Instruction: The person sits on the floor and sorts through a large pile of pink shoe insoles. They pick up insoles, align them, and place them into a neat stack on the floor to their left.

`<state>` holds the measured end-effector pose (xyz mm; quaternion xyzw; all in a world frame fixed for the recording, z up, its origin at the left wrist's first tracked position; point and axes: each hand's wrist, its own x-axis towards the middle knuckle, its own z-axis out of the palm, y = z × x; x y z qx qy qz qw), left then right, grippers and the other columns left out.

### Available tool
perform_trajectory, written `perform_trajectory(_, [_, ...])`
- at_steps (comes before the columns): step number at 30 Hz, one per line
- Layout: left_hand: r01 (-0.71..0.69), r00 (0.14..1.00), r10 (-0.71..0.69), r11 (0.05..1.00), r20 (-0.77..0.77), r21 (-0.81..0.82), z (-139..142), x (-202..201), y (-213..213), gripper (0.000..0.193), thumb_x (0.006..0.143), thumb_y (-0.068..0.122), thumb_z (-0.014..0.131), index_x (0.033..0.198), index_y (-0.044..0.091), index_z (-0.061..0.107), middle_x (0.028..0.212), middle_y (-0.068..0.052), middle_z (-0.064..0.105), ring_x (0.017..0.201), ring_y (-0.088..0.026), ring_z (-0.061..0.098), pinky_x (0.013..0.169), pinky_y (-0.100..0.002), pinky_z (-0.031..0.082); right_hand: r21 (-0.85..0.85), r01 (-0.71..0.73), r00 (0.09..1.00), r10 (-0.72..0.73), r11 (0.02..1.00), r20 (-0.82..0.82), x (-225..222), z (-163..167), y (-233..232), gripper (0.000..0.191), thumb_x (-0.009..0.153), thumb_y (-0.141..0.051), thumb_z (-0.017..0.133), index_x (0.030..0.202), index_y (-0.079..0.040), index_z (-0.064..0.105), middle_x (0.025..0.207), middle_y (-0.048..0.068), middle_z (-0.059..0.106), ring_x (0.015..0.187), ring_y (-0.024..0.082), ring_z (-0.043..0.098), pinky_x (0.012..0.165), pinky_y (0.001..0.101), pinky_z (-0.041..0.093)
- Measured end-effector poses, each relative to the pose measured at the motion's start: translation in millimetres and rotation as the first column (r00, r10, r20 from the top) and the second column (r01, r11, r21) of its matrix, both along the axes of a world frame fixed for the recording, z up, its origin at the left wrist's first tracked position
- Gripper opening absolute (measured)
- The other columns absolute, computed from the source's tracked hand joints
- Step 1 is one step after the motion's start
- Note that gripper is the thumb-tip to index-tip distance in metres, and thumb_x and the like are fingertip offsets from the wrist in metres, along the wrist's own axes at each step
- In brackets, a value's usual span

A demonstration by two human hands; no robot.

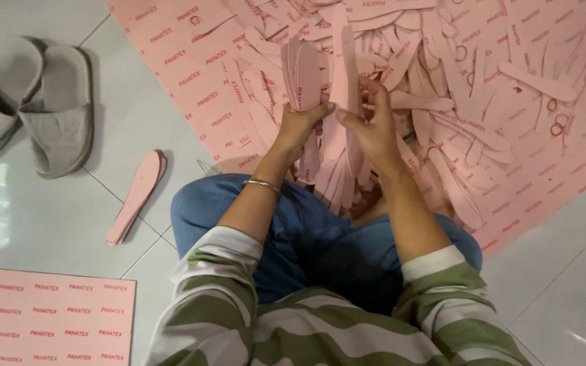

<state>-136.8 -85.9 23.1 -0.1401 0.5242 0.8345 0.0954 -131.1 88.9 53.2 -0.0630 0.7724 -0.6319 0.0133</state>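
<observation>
My left hand grips a small stack of pink foam insoles held upright on edge. A thin metal bangle sits on that wrist. My right hand holds another pink insole beside the stack, thumb toward the left hand. Both hands are above a heap of pink insole cut-outs and leftover strips lying on a large pink printed foam sheet. More insoles hang down between my hands toward my knees.
I sit on a pale tiled floor in blue trousers and a green-and-white striped top. A pair of pink insoles lies on the floor to my left. Grey slippers are at far left. Another pink printed sheet lies at bottom left.
</observation>
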Motion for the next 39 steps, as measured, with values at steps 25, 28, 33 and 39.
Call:
perform_trajectory(25, [0.258, 0.966, -0.256, 0.966, 0.04, -0.028, -28, -13, -1, 0.028, 0.08, 0.01, 0.083, 0.106, 0.004, 0.072, 0.085, 0.001, 0.069, 0.073, -0.009, 0.06, 0.064, -0.028, 0.05, -0.223, 0.149, 0.988, -0.134, 0.963, 0.081, -27, -22, -9, 0.074, 0.094, -0.002, 0.075, 0.15, -0.006, 0.027, 0.113, 0.013, 0.071, 0.103, 0.015, 0.069, 0.091, 0.0289, 0.058])
perform_trajectory(28, [0.235, 0.971, -0.236, 0.971, 0.025, 0.033, -33, -13, -1, 0.021, 0.084, 0.013, 0.081, 0.101, 0.003, 0.073, 0.081, -0.001, 0.068, 0.068, -0.01, 0.059, 0.062, -0.028, 0.049, -0.231, 0.115, 0.993, -0.111, 0.966, 0.032, -25, -27, -10, 0.073, 0.097, -0.001, 0.072, 0.151, -0.006, 0.024, 0.116, 0.014, 0.069, 0.106, 0.016, 0.069, 0.094, 0.0293, 0.058])
perform_trajectory(33, [0.215, 0.964, -0.212, 0.977, 0.158, -0.003, -38, -13, -2, 0.02, 0.085, 0.017, 0.082, 0.093, 0.007, 0.067, 0.075, -0.003, 0.066, 0.062, -0.013, 0.06, 0.058, -0.03, 0.051, -0.174, 0.131, 0.991, -0.129, 0.976, 0.018, -24, -43, -17, 0.057, 0.107, 0.001, 0.055, 0.158, -0.005, 0.03, 0.127, 0.013, 0.065, 0.114, 0.015, 0.063, 0.099, 0.0282, 0.053])
perform_trajectory(39, [0.204, 0.979, -0.204, 0.979, 0.027, 0.008, -42, -14, -6, 0.03, 0.091, 0.025, 0.075, 0.11, 0.002, 0.076, 0.085, -0.004, 0.068, 0.064, -0.011, 0.056, 0.057, -0.029, 0.047, -0.004, 0.169, 0.985, -0.168, 0.986, 0.048, -30, -51, -3, 0.05, 0.104, -0.001, 0.053, 0.153, -0.002, 0.043, 0.127, 0.015, 0.069, 0.113, 0.018, 0.066, 0.097, 0.0327, 0.054])
